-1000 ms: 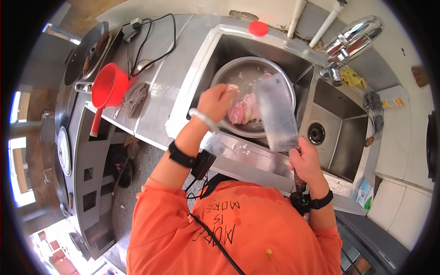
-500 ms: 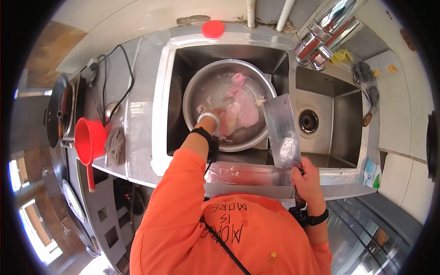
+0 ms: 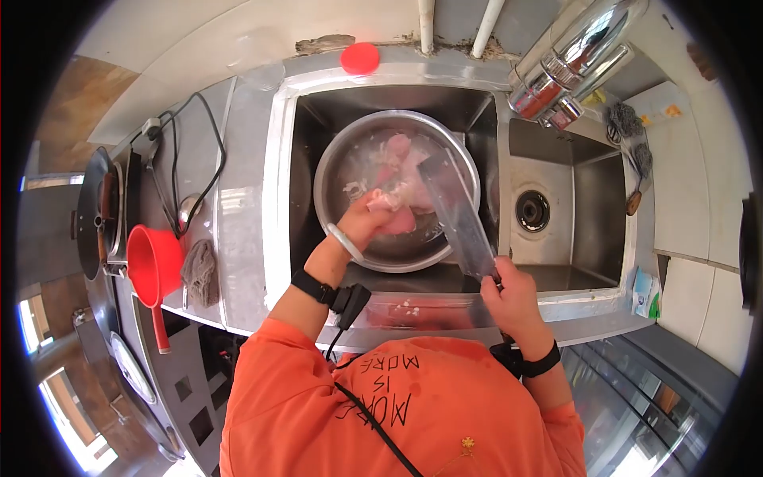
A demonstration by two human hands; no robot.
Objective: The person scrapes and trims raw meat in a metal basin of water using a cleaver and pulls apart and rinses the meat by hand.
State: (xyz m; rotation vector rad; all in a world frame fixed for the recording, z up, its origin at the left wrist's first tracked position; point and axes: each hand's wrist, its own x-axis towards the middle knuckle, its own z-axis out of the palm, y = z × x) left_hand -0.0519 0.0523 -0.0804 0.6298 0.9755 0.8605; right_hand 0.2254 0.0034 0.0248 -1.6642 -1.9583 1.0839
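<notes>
A round metal basin (image 3: 327, 199) sits in the larger sink bowl, with water and pale pink raw meat (image 3: 409, 179) in it. My left hand (image 3: 364, 216) is closed on a piece of the meat at the basin's near left side. My right hand (image 3: 513, 296) grips the handle of a cleaver (image 3: 457, 208), most of the handle hidden by the fingers. The broad blade slants up and left over the right part of the basin, its far end in front of the meat. Whether the blade touches the meat I cannot tell.
To the right is a smaller sink bowl (image 3: 540, 167) with a drain, below a chrome faucet (image 3: 560, 75). A red lid (image 3: 360, 58) lies on the back ledge. On the left counter are a red dipper (image 3: 152, 262), a grey cloth (image 3: 200, 272) and a black cord (image 3: 223, 147).
My left hand has come up out of the water, holding meat. My right hand has moved left, bringing the cleaver blade over the basin and turning it more edge-on.
</notes>
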